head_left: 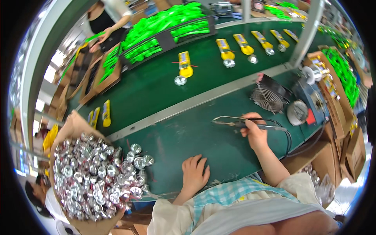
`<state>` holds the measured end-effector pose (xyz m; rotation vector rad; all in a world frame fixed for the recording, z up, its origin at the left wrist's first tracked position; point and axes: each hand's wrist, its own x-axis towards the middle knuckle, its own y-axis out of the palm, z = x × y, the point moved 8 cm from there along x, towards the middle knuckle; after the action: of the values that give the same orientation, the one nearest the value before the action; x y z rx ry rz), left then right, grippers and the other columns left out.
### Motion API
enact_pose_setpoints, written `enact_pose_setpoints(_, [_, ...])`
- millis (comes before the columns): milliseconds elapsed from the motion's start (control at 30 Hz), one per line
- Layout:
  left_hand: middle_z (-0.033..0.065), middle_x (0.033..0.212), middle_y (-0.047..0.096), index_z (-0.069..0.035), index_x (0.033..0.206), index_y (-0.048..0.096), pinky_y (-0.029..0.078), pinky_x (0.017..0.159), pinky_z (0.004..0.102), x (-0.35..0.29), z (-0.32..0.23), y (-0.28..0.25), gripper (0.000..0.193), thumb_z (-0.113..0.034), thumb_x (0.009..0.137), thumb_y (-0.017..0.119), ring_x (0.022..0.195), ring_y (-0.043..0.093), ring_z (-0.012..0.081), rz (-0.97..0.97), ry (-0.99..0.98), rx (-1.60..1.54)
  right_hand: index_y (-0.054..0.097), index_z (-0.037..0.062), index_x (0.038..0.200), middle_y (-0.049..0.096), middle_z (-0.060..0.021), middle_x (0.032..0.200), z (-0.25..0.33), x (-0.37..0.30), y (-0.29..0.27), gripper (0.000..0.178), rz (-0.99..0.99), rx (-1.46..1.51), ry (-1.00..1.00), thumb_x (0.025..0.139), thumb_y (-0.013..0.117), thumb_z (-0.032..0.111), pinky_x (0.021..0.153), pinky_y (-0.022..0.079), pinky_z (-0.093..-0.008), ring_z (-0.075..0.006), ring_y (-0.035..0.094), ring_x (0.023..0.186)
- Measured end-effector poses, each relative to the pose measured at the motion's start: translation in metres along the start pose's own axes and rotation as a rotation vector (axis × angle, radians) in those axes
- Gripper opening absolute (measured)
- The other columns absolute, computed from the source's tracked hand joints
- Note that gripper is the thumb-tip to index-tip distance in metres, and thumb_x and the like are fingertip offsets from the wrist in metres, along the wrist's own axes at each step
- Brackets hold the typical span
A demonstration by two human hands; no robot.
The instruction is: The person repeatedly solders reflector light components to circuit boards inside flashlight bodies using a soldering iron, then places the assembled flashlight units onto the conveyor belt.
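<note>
Black-handled, the soldering iron (236,124) is pointing away from the right edge of the desk (176,143) — probably best steadied well behind its tip. The right hand (254,132) is clasping it; the left hand (194,172) is resting palm-down by the near edge, fingers apart, gripping nothing visible.

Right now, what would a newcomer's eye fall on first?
Probably the heap of shiny silver rounds on brown cardboard at the lower left. Next, bright green parts piled in a dark crate near the top. Then, right of centre, the right hand's fingers gripping a slim pointed tool.
</note>
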<state>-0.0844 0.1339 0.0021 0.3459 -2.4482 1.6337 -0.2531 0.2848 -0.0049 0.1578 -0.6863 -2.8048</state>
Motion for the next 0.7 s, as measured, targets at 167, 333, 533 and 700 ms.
enact_pose_setpoints(167, [0.0101, 0.102, 0.045, -0.005, 0.094, 0.050, 0.030, 0.081, 0.0393, -0.004, 0.001, -0.002, 0.028, -0.016, 0.068, 0.055, 0.095, 0.041, 0.0268, 0.001, -0.024, -0.010, 0.050, 0.0021, 0.086, 0.053, -0.0065, 0.070, -0.005, 0.001, 0.002, 0.013, 0.016, 0.018, -0.010, 0.074, 0.048, 0.006, 0.041, 0.040, -0.0180, -0.0086, 0.050, 0.049])
enact_pose_setpoints(333, [0.0101, 0.101, 0.045, -0.005, 0.093, 0.050, 0.031, 0.079, 0.0390, -0.001, 0.000, -0.005, 0.029, -0.014, 0.066, 0.057, 0.093, 0.041, 0.0274, -0.020, -0.024, -0.032, 0.047, 0.0018, 0.089, 0.051, -0.0070, 0.069, 0.000, 0.000, -0.002, 0.015, 0.008, 0.027, -0.042, 0.075, 0.047, 0.007, 0.041, 0.040, -0.0186, -0.0092, 0.048, 0.049])
enact_pose_setpoints(533, [0.0111, 0.101, 0.045, -0.005, 0.095, 0.049, 0.031, 0.081, 0.0395, -0.004, 0.004, -0.006, 0.028, -0.015, 0.069, 0.054, 0.094, 0.041, 0.0267, -0.018, -0.015, -0.012, 0.047, 0.0022, 0.089, 0.051, -0.0067, 0.062, -0.004, 0.001, 0.010, 0.015, 0.058, 0.021, -0.032, 0.076, 0.048, 0.009, 0.042, 0.038, -0.0182, -0.0092, 0.046, 0.046])
enact_pose_setpoints(700, [0.0107, 0.100, 0.045, -0.005, 0.095, 0.050, 0.031, 0.081, 0.0387, -0.004, 0.000, -0.010, 0.029, -0.015, 0.068, 0.055, 0.093, 0.042, 0.0278, -0.030, 0.005, -0.016, 0.048, 0.0034, 0.089, 0.051, -0.0060, 0.060, -0.001, -0.004, 0.013, 0.015, 0.041, 0.015, -0.029, 0.075, 0.047, 0.010, 0.041, 0.037, -0.0177, -0.0089, 0.045, 0.044])
